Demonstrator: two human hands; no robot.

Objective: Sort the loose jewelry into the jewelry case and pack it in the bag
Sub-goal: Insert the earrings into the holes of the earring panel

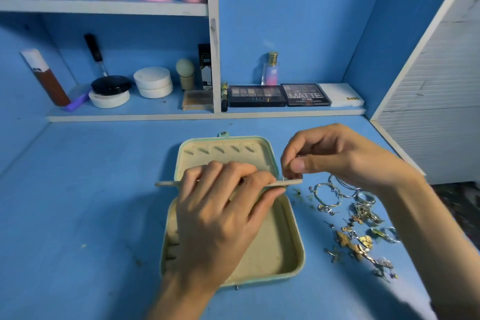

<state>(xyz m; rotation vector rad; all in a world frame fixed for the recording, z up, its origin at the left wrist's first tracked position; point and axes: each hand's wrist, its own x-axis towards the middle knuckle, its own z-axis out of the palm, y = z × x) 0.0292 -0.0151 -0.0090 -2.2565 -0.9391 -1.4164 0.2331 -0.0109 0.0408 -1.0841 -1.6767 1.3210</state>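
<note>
Here the left hand (pixel 223 215) reaches in from below and lies palm down over the middle of the open jewelry case (pixel 298 244). Its fingers are curled, and thumb and fingers grip a thin beige flap (pixel 168 183) seen edge-on. The flap runs level across the case and sticks out past the knuckles on both sides.

The right hand (pixel 335 156) comes in from the right with its wrist bent and its fingers bunched downward. Thumb and forefinger pinch a tiny metal piece (pixel 284 179) at the flap's right end, just beside the left fingertips; what kind of piece it is cannot be told.

The case is pale green outside and beige inside. Beyond the left knuckles its lid (pixel 226 149) shows a row of slanted slots, with a snap tab (pixel 224 134) at the far edge. Under the left palm lies the shallow tray half.

Below the right wrist the loose jewelry (pixel 358 218) is scattered on the blue desk (pixel 91 202): silver hoops and rings, gold charms, small studs.
</note>
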